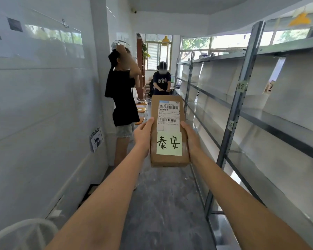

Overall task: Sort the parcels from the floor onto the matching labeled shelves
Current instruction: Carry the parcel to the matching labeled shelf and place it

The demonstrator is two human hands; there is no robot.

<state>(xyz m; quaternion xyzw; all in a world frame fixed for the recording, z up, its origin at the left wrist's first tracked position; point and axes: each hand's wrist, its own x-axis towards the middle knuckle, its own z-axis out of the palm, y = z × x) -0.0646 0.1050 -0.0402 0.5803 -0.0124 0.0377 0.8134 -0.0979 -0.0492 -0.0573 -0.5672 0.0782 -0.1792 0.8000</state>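
A flat brown cardboard parcel (pixel 167 159) is held up in front of me at chest height, over the aisle floor. It carries a white shipping label and a pale green note with two handwritten characters. My left hand (pixel 143 135) grips its left edge and my right hand (pixel 192 137) grips its right edge. Grey metal shelves (pixel 271 121) run along the right wall. A green label (pixel 242 86) with matching handwriting sticks on the near upright, and a second label (pixel 230 125) sits lower on the same upright.
A white wall closes the left side of the narrow aisle. A person in a black shirt (pixel 122 98) stands ahead on the left, and another person (pixel 162 79) stands farther back. Wooden stools (pixel 141 110) sit behind them. A white curved object (pixel 23 231) is at bottom left.
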